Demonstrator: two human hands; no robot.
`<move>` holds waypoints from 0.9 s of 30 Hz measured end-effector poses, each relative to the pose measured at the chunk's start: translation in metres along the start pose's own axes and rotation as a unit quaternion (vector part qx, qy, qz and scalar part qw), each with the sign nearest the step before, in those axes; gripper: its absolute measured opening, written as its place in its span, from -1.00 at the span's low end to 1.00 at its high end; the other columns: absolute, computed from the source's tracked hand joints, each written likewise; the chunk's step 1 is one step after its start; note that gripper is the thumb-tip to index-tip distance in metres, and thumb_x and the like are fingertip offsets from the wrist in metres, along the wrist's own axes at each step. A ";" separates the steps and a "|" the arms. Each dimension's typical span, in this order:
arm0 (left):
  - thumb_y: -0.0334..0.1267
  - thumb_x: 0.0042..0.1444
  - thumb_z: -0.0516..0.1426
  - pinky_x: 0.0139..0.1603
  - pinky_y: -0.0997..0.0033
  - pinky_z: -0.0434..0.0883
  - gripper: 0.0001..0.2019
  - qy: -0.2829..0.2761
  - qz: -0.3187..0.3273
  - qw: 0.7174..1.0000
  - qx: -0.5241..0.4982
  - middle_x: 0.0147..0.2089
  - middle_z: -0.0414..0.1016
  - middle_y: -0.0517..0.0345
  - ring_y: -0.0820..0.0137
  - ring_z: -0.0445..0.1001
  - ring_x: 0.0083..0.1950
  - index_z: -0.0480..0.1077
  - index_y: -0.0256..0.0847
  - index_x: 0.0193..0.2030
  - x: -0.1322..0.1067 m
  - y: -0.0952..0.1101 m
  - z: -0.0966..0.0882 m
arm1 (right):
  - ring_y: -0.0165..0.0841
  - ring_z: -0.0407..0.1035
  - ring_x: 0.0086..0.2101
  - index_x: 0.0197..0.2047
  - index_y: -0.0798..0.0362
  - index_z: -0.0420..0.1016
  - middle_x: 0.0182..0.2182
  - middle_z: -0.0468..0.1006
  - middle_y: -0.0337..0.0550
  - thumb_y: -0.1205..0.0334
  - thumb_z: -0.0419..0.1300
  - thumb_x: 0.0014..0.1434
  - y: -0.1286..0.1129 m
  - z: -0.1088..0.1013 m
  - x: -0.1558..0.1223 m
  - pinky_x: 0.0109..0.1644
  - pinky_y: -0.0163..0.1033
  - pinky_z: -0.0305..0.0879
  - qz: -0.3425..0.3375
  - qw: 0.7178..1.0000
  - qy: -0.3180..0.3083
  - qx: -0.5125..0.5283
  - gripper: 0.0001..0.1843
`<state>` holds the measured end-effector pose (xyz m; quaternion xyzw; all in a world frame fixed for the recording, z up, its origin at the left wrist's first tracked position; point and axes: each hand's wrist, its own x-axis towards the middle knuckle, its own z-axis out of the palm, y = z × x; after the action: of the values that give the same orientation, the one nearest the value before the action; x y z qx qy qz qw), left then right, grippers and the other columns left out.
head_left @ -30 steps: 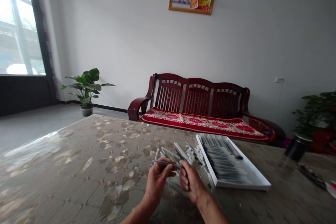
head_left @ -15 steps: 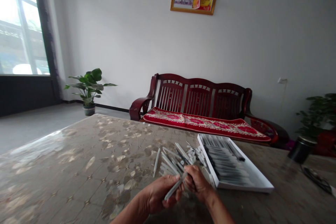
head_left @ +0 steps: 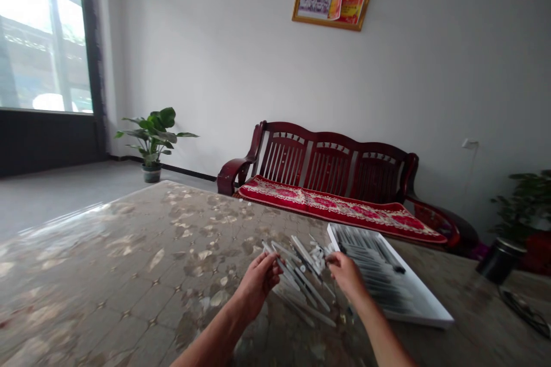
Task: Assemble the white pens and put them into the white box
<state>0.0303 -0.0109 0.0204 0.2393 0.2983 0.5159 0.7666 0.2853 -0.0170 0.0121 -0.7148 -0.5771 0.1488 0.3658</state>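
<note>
My left hand (head_left: 260, 280) is closed in a pinch at the left side of a loose pile, on a translucent pen barrel (head_left: 268, 248) that sticks up past the fingertips. More clear pen barrels (head_left: 307, 289) lie crisscrossed on the table between my hands. My right hand (head_left: 345, 276) reaches to the pile's far right, beside the box, with thumb and fingers pressed together. Whatever those fingers pinch is too small to make out. Small white pen parts (head_left: 317, 257) are heaped just left of them.
A shallow white box (head_left: 424, 298) with rows of pens stands right of the pile, its near edge partly behind my right forearm. The patterned tabletop (head_left: 129, 264) spreads left. A black canister (head_left: 501, 261) and a dark cable (head_left: 523, 309) are at far right. A wooden bench (head_left: 331, 163) stands behind.
My hands were together on one pen barrel in front of the pile. They have parted: the left moved forward to the pile's left side, the right forward and right to the small parts.
</note>
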 end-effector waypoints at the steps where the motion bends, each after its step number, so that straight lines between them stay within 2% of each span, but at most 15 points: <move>1: -0.29 -0.03 0.36 -0.49 0.63 0.42 -0.79 0.013 0.009 1.000 -0.002 -0.39 0.55 0.16 0.56 0.49 -0.48 0.42 -0.26 -0.33 0.001 0.001 0.000 | -0.28 0.49 -0.34 -0.31 0.01 0.54 -0.36 0.62 -0.14 0.31 0.09 0.03 0.000 -0.003 0.002 -0.29 -0.28 0.30 -0.011 0.999 -0.002 -0.035 -0.79; 4: -0.29 -0.04 0.38 -0.48 0.64 0.43 -0.79 0.037 0.032 0.999 0.001 -0.44 0.52 0.17 0.57 0.47 -0.50 0.43 -0.28 -0.36 0.002 0.000 -0.002 | -0.24 0.49 -0.15 -0.25 0.00 0.60 -0.20 0.63 -0.07 0.49 0.04 0.01 -0.005 -0.009 0.005 -0.12 -0.25 0.24 -0.047 0.989 -0.020 -0.142 -0.64; 7: -0.27 -0.08 0.40 -0.46 0.64 0.44 -0.76 0.056 0.048 0.997 0.001 -0.45 0.52 0.16 0.57 0.47 -0.50 0.44 -0.29 -0.39 0.004 -0.002 -0.004 | -0.26 0.48 -0.13 -0.21 -0.02 0.61 -0.14 0.60 -0.06 0.55 0.01 0.04 -0.013 -0.009 0.007 -0.14 -0.27 0.20 -0.076 0.970 -0.051 -0.227 -0.56; 13: -0.23 -0.11 0.42 -0.47 0.61 0.44 -0.72 0.101 0.068 0.993 -0.007 -0.43 0.55 0.14 0.54 0.50 -0.48 0.41 -0.27 -0.42 0.012 -0.005 -0.009 | -0.28 0.47 -0.12 -0.22 -0.02 0.57 -0.14 0.56 -0.11 0.55 0.10 0.04 -0.013 -0.003 0.009 -0.16 -0.31 0.18 -0.103 0.933 -0.098 -0.330 -0.65; 21: -0.09 -0.25 0.46 -0.46 0.61 0.42 -0.60 0.082 0.072 0.994 -0.007 -0.43 0.53 0.17 0.57 0.46 -0.48 0.42 -0.27 -0.42 0.009 -0.009 -0.010 | -0.25 0.50 -0.14 -0.25 0.01 0.52 -0.12 0.56 -0.06 0.43 0.17 0.13 -0.014 -0.003 0.001 -0.17 -0.29 0.24 -0.129 0.915 -0.105 -0.369 -0.83; 25: -0.05 -0.29 0.47 -0.44 0.59 0.43 -0.57 0.063 0.068 0.996 -0.005 -0.42 0.53 0.17 0.56 0.46 -0.46 0.44 -0.27 -0.40 0.006 -0.010 -0.008 | -0.22 0.50 -0.13 -0.22 0.01 0.47 -0.16 0.58 -0.03 0.38 0.11 0.21 -0.013 -0.002 -0.001 -0.17 -0.28 0.26 -0.129 0.920 -0.077 -0.362 -0.85; 27: -0.04 -0.28 0.46 -0.42 0.58 0.44 -0.57 0.061 0.068 0.996 -0.003 -0.40 0.54 0.16 0.55 0.47 -0.44 0.44 -0.27 -0.40 0.005 -0.010 -0.008 | -0.22 0.50 -0.17 -0.22 0.01 0.45 -0.22 0.60 -0.04 0.32 0.07 0.24 -0.014 0.002 -0.004 -0.17 -0.26 0.27 -0.128 0.944 -0.049 -0.300 -0.86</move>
<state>0.0329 -0.0092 0.0068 0.2247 0.3260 0.5813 0.7108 0.2732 -0.0195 0.0193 -0.7037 -0.6985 -0.0444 0.1220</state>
